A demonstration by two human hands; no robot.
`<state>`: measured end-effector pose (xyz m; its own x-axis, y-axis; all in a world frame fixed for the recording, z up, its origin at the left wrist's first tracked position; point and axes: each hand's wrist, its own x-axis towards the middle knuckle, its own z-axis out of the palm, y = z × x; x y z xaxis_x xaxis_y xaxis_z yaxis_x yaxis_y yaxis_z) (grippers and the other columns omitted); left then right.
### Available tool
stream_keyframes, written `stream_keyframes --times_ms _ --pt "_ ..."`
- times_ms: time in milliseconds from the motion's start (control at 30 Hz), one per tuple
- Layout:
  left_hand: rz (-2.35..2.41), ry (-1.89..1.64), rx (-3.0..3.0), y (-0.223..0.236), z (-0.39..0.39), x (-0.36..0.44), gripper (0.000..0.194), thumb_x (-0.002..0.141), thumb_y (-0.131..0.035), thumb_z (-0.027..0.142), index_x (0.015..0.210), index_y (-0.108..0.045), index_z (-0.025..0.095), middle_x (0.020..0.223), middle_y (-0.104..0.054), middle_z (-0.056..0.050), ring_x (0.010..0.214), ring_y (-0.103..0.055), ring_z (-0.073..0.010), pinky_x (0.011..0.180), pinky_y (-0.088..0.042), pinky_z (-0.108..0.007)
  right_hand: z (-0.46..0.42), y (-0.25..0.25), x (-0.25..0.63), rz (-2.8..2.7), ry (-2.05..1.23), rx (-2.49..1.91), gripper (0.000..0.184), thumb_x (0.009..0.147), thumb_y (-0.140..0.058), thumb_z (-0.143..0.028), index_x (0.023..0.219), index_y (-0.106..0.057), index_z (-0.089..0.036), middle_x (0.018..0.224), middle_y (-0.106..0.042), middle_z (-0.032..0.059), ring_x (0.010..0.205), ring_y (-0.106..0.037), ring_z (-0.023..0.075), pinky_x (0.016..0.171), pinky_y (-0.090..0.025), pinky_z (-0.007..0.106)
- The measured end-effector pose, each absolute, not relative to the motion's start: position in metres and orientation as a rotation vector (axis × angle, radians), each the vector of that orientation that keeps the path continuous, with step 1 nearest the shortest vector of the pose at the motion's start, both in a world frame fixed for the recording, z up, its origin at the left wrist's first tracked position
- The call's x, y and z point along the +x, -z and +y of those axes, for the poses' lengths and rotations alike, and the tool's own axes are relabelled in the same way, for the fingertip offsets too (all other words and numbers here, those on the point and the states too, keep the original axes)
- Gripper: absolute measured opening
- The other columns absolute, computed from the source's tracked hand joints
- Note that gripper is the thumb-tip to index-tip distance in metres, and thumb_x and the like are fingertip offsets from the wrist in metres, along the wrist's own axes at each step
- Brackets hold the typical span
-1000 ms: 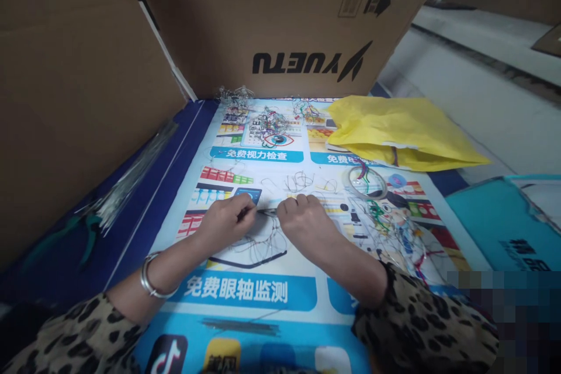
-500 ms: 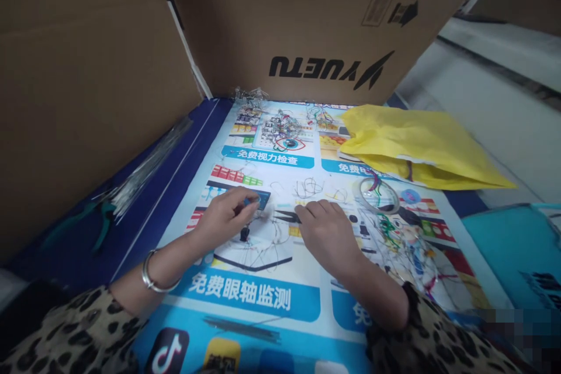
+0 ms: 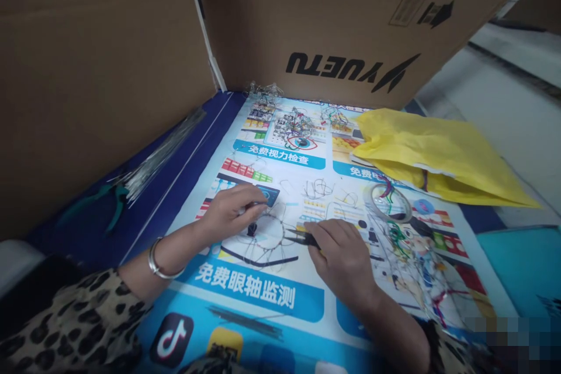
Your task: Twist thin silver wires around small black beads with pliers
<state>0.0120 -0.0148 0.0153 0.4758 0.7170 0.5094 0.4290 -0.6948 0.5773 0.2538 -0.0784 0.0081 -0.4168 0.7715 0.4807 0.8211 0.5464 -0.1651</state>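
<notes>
My left hand (image 3: 232, 210) is closed in a pinch over the printed sheet, at one end of a thin wire piece (image 3: 280, 239) bent in a rough loop with fine ends sticking out. The exact grip point is hidden by my fingers. My right hand (image 3: 344, 251) is wrapped around dark-tipped pliers (image 3: 301, 237), whose slim jaws point left at the loop's right side. The jaws look slightly parted; whether they touch the wire I cannot tell. Below my hands, a bundle of dark straight wires (image 3: 248, 322) lies on the sheet.
Cardboard panels (image 3: 350, 11) stand behind and at left. Teal-handled pliers (image 3: 116, 207) and straight wires (image 3: 153, 158) lie at left. Tangled wire pieces (image 3: 298, 125) sit at the back. At right are a yellow bag (image 3: 438, 146), a tape roll (image 3: 405, 208) and coloured wire pieces (image 3: 432, 280).
The pliers in my right hand have drawn back slightly from my left hand, toward me and to the right. My left hand keeps its pinch. The whole view has shifted a little.
</notes>
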Motion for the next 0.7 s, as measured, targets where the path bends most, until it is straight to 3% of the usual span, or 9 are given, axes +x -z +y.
stream_keyframes --times_ms 133,333,700 --pt "0.82 -1.14 2.466 -0.019 -0.018 0.008 0.012 0.084 -0.053 0.015 0.092 -0.061 0.018 0.087 -0.067 -0.006 0.083 -0.061 -0.0157 0.075 -0.049 -0.031 -0.088 -0.01 0.252 -2.36 0.124 -1.121 0.028 0.082 -0.049 -0.012 0.107 -0.062 -0.014 0.096 -0.065 0.009 0.089 -0.054 0.0216 0.079 -0.042 0.038" --pt "0.749 -0.85 2.78 -0.013 -0.02 0.004 0.028 0.086 -0.048 0.013 0.11 -0.059 0.023 0.108 -0.067 -0.005 0.104 -0.059 -0.0177 0.086 -0.045 -0.035 -0.091 -0.011 0.245 -2.549 0.083 -0.884 0.029 0.086 -0.047 -0.012 0.112 -0.059 -0.017 0.115 -0.062 0.0072 0.099 -0.053 0.0207 0.083 -0.041 0.038" --pt "0.952 -0.521 2.796 -0.009 -0.022 0.004 0.028 0.091 -0.047 0.028 0.116 -0.057 0.022 0.116 -0.062 -0.006 0.107 -0.056 -0.0201 0.087 -0.042 -0.036 -0.089 -0.009 0.243 -2.611 -0.006 -0.886 0.026 0.085 -0.049 -0.016 0.109 -0.06 -0.014 0.106 -0.066 0.0082 0.102 -0.053 0.0206 0.086 -0.04 0.038"
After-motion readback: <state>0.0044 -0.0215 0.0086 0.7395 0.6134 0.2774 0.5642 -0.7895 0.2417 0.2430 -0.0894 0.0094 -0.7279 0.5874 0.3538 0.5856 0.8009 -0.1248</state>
